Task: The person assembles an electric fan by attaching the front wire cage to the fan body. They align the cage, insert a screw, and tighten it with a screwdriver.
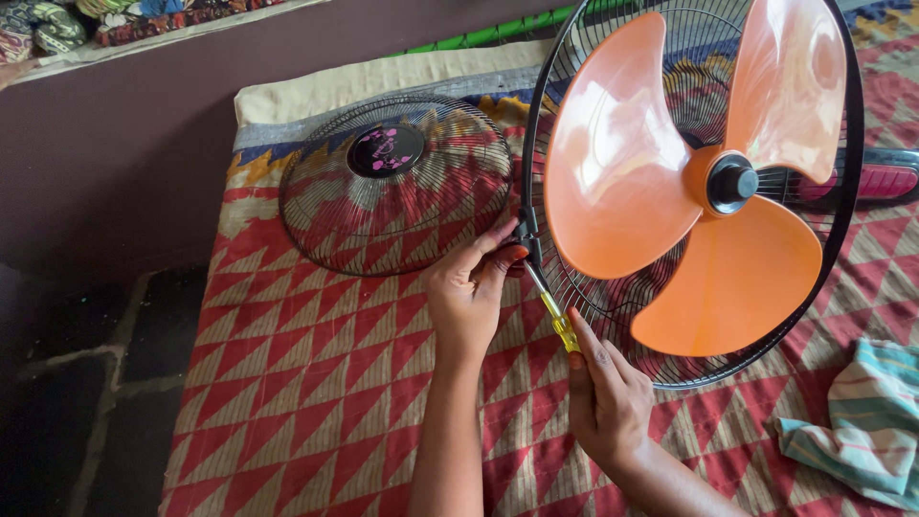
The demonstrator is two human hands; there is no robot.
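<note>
The right hand [605,397] gripped a yellow-handled screwdriver [548,304], tip at the black wire rear guard's [532,124] rim clip. The left hand [469,287] pinched that clip. The orange three-blade plastic fan [684,182] sat inside the guard; the detached domed front grille [394,182] lay left of it.

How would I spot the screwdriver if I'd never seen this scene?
Find the big orange fan blades in their black cage. At the cage's lower-left rim, the right hand holds a thin screwdriver. Its clear yellow handle is the only yellow there.

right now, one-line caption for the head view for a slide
Right hand drives a yellow-handled screwdriver into the fan guard's rim clip, left hand steadying it.
</note>
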